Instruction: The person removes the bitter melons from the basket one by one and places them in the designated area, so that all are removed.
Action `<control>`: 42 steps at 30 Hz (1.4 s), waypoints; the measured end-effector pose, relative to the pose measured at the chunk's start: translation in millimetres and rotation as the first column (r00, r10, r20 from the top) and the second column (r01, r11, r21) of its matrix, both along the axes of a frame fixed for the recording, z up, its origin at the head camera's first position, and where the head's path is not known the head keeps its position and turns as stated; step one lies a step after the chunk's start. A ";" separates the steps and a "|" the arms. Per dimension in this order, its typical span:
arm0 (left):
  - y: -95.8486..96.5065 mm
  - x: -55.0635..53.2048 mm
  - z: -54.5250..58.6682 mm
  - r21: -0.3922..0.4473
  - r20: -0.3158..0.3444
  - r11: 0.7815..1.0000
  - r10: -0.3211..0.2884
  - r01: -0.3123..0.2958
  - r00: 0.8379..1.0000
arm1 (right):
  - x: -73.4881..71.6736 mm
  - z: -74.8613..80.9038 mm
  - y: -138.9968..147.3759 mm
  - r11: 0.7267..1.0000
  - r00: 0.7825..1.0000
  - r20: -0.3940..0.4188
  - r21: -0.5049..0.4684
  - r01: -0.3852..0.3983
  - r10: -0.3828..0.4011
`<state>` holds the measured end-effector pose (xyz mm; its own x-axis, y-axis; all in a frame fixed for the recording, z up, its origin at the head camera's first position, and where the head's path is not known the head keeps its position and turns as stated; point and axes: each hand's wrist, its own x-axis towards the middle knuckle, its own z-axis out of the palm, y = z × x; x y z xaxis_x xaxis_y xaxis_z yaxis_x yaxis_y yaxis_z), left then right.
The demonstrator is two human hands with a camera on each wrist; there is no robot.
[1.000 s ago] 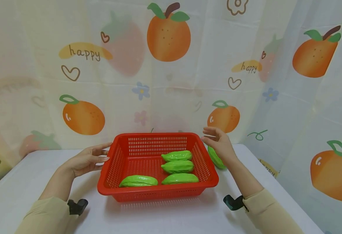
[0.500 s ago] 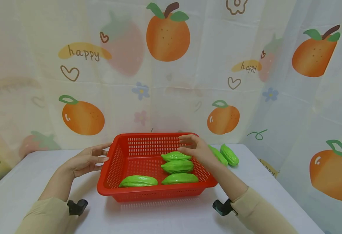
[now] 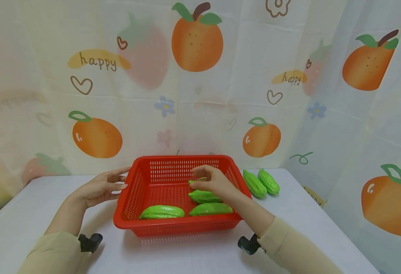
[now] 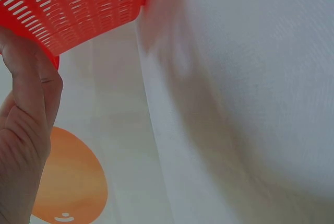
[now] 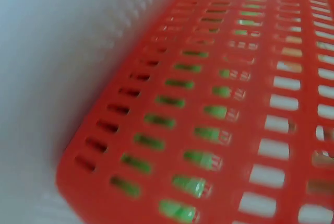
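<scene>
Four gourds [image 3: 210, 209] sat in basket [image 3: 186, 222], two outer gourds [image 3: 254, 185] remained at 3 o'clock; left hand [image 3: 99, 189] at 9 o'clock, right hand [image 3: 217, 183] inside, fingers apart on both.

Head view: you look forward and slightly down across the table [image 3: 173, 255], from far enough back to take in the whole basket [image 3: 179, 223], your left hand [image 3: 102, 187], your right hand [image 3: 214, 182] and the curtain [image 3: 207, 99] beyond. Left wrist view: at close range, turned so that the table lies to the right, you look past a slotted wall of the basket to the curtain. Right wrist view: nearest of all, you face the basket's slots, green fruit [image 5: 188, 185] showing through. All three views share the basket; the first two also share your left hand.
</scene>
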<state>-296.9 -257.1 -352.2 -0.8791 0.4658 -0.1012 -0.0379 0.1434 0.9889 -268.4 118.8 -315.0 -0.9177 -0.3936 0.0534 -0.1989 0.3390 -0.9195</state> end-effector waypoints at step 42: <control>-0.6 -1.0 2.0 -0.045 0.004 0.999 0.016 -0.016 1.000 | 0.1 -24.5 -57.9 0.937 0.973 0.154 0.279 -0.211 0.173</control>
<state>-297.9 -257.8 -350.2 -0.8858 0.4467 -0.1256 -0.0450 0.1867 0.9814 -268.2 60.9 -339.5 -0.8151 -0.5437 -0.2000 -0.1770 0.5625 -0.8076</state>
